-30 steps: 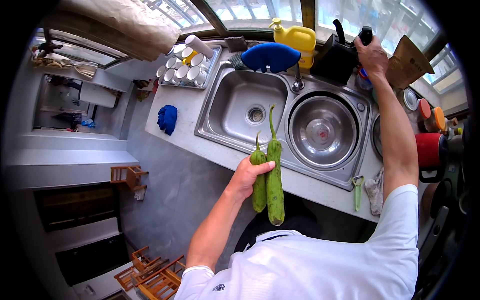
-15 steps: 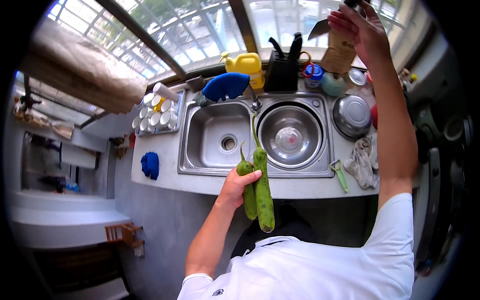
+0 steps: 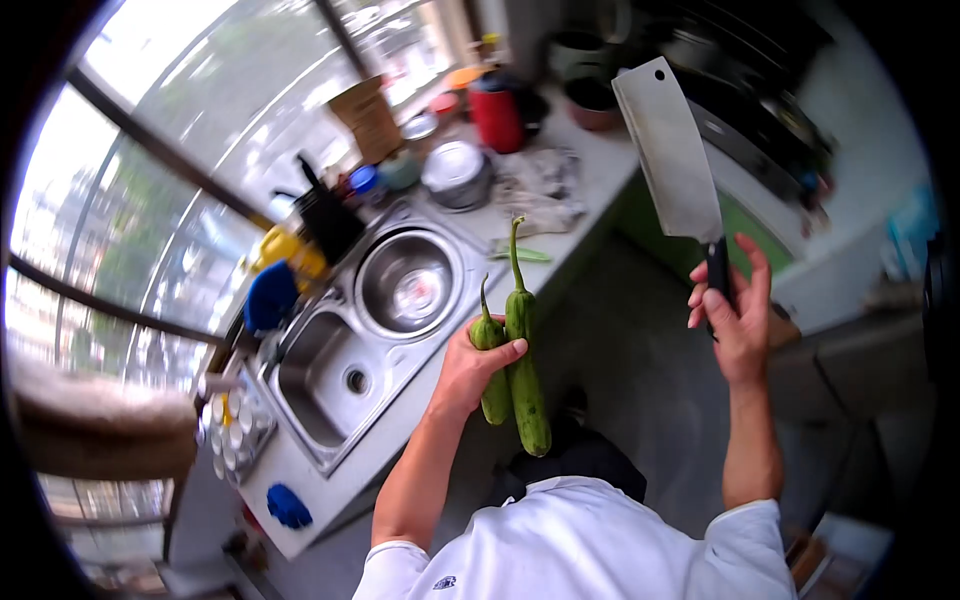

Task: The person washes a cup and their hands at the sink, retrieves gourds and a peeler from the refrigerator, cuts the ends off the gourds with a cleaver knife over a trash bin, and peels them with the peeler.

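L hand (image 3: 470,368): closed round 2 veg, thumb across the longer one.

Longer green veg (image 3: 529,395): qty 1, w/ thin stem, held approx. upright in view, stem end away fr. body.

Shorter green veg (image 3: 494,400): qty 1, alongside the longer, same hand, stem same way. Both in front of torso, by near edge of worktop (image 3: 258,487); lower ends over dark trousers & floor in view.

R hand (image 3: 738,325): well apart fr. L; fingers & thumb round handle of cleaver.

Cleaver (image 3: 672,155): qty 1, broad metal blade, hole nr far corner, black handle; blade up & away fr. person, slightly tilted, clear of veg.

On worktop, assorted:
- Sink (image 3: 328,385), dbl basin, metal; round metal bowl (image 3: 398,290) in one basin.
- Peeler (image 3: 524,255), green, btwn sink & edge.
- Cloth (image 3: 540,190), pale, crumpled, nr peeler.
- Metal pot (image 3: 457,175), beside cloth.
- Red container (image 3: 495,118), behind cloth.
- Knife block (image 3: 330,228), black, w/ handles showing.
- Yellow jug (image 3: 282,255), next to block.
- Tray of cups (image 3: 235,432), white mostly, far L end; blurred.
- Blue cloth (image 3: 288,507), bunched, nr L corner.

Paper bag (image 3: 367,120): brown, by window.
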The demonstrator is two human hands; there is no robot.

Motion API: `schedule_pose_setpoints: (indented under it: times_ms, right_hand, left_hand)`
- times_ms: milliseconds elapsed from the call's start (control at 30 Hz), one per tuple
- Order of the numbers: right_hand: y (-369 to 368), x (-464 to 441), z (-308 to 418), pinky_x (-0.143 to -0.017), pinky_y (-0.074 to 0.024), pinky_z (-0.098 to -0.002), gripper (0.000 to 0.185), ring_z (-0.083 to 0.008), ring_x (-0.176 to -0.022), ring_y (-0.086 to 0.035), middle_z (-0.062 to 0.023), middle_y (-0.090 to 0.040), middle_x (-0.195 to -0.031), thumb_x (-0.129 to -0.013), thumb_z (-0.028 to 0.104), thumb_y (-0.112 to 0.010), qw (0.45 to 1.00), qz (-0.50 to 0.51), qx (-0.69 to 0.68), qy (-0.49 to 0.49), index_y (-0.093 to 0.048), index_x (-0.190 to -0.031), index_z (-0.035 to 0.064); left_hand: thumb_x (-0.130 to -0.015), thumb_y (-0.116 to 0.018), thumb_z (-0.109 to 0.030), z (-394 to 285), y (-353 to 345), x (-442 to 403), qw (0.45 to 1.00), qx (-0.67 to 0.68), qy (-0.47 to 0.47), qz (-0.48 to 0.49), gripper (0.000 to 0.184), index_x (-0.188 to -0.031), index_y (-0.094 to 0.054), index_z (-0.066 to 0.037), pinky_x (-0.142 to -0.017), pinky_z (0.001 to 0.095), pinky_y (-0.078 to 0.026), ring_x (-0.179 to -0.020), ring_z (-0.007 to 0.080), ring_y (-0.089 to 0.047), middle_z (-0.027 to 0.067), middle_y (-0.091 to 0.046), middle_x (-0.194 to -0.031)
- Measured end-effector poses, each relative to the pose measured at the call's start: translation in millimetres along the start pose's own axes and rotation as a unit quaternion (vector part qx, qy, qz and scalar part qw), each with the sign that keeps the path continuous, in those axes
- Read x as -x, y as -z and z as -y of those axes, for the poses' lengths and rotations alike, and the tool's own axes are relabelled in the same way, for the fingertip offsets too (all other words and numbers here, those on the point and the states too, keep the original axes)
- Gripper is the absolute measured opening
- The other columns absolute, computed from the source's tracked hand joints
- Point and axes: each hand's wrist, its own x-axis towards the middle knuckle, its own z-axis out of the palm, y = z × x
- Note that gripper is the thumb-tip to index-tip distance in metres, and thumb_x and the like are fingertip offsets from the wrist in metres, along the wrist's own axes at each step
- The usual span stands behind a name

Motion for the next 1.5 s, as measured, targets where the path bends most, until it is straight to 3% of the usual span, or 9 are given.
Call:
schedule_pose_setpoints:
  times_ms: [67, 167, 267, 533, 667, 933, 1133, 1433, 1500]
  right_hand:
    - [47.5, 61.7, -5.0, -0.065, -0.0505, -0.0239, 0.053, -0.0106, -0.084, -0.057, -0.0092, -0.060, -0.106, -0.097, 0.007, -0.061, 0.998, -0.069, -0.002, -0.001, -0.038, -0.145, 0.0074]
    - [93.3, 149.1, -0.4, -0.048, -0.0397, -0.0207, 0.028, -0.0028, -0.055, -0.047, 0.0055, -0.053, -0.074, -0.097, 0.019, -0.070, 0.966, -0.185, 0.024, -0.181, -0.058, -0.119, 0.0074]
    - [143.7, 230.7, -7.9, -0.044, -0.0385, -0.0219, 0.019, -0.0037, -0.050, -0.046, 0.0047, -0.053, -0.067, -0.097, 0.024, -0.072, 0.927, -0.320, -0.007, -0.198, -0.060, -0.098, 0.0085]
    - [322.4, 412.3, 40.4, -0.065, -0.0482, -0.0236, 0.041, -0.0057, -0.074, -0.055, -0.0034, -0.064, -0.103, -0.090, 0.017, -0.082, 0.890, -0.442, -0.056, -0.097, -0.045, -0.106, 0.0088]
    - [411.3, 492.6, 66.6, -0.077, -0.0476, -0.0273, 0.045, -0.0069, -0.084, -0.051, -0.0018, -0.061, -0.100, -0.088, 0.018, -0.084, 0.849, -0.521, -0.013, -0.085, -0.046, -0.107, 0.0050]
    - [568.8, 598.4, 102.8, -0.054, -0.0427, -0.0229, 0.039, -0.0055, -0.065, -0.051, -0.0038, -0.061, -0.092, -0.090, 0.010, -0.079, 0.778, -0.625, -0.049, -0.029, -0.042, -0.105, 0.0089]
    - [723.6, 638.4, 129.0, -0.053, -0.0434, -0.0241, 0.033, -0.0071, -0.063, -0.052, -0.0179, -0.070, -0.111, -0.092, 0.008, -0.071, 0.769, -0.636, -0.061, 0.001, -0.041, -0.106, 0.0100]
    - [941.4, 667.6, 156.0, -0.048, -0.0419, -0.0233, 0.016, -0.0069, -0.054, -0.049, -0.0130, -0.068, -0.107, -0.103, 0.018, -0.061, 0.753, -0.651, -0.003, -0.102, -0.051, -0.110, 0.0068]
    - [997.8, 688.2, 142.5, -0.047, -0.0411, -0.0234, 0.018, -0.0064, -0.053, -0.048, -0.0020, -0.061, -0.085, -0.104, 0.023, -0.061, 0.752, -0.634, 0.090, -0.159, -0.059, -0.110, 0.0060]
  left_hand:
    - [-0.081, -0.084, -0.007, 7.8, -51.2, 3.8, 0.997, -0.019, 0.026, 0.071, 0.038, -0.113, -0.063, 0.000, -0.079, 0.0305, -0.055, -0.084, 0.0131, -0.066, 0.0040, -0.069, -0.094]
    - [-0.079, -0.087, -0.010, 15.8, -143.6, 10.8, 0.969, -0.185, 0.011, 0.163, 0.042, -0.113, -0.064, 0.001, -0.077, 0.0277, -0.053, -0.082, 0.0103, -0.064, 0.0023, -0.068, -0.091]
    - [-0.078, -0.088, -0.008, 55.9, -245.1, 43.1, 0.929, -0.254, -0.007, 0.270, 0.043, -0.112, -0.063, -0.001, -0.074, 0.0267, -0.052, -0.081, 0.0099, -0.063, 0.0005, -0.067, -0.091]
    - [-0.077, -0.091, -0.008, 217.0, -515.3, 174.5, 0.809, -0.293, -0.008, 0.510, 0.042, -0.110, -0.065, -0.002, -0.074, 0.0273, -0.052, -0.080, 0.0081, -0.058, -0.0016, -0.066, -0.089]
    - [-0.078, -0.091, -0.009, 268.4, -625.2, 239.4, 0.768, -0.286, 0.075, 0.568, 0.041, -0.108, -0.064, -0.003, -0.078, 0.0289, -0.052, -0.087, 0.0091, -0.060, -0.0008, -0.067, -0.094]
    - [-0.081, -0.089, -0.020, 377.3, -806.2, 301.2, 0.663, -0.310, 0.083, 0.677, 0.052, -0.120, -0.061, 0.000, -0.082, 0.0310, -0.052, -0.091, 0.0138, -0.062, 0.0042, -0.069, -0.098]
    - [-0.084, -0.086, -0.018, 455.1, -955.4, 309.0, 0.587, -0.252, 0.166, 0.751, 0.059, -0.133, -0.058, 0.000, -0.090, 0.0309, -0.052, -0.098, 0.0144, -0.064, 0.0059, -0.070, -0.106]
    - [-0.085, -0.085, -0.016, 518.7, -1142.0, 325.6, 0.655, -0.209, 0.231, 0.688, 0.057, -0.133, -0.060, 0.001, -0.086, 0.0289, -0.052, -0.092, 0.0113, -0.063, 0.0033, -0.070, -0.102]
    - [-0.085, -0.085, -0.016, 536.7, -1174.0, 312.4, 0.696, -0.244, 0.196, 0.646, 0.053, -0.130, -0.062, 0.002, -0.082, 0.0290, -0.053, -0.086, 0.0112, -0.063, 0.0028, -0.070, -0.097]
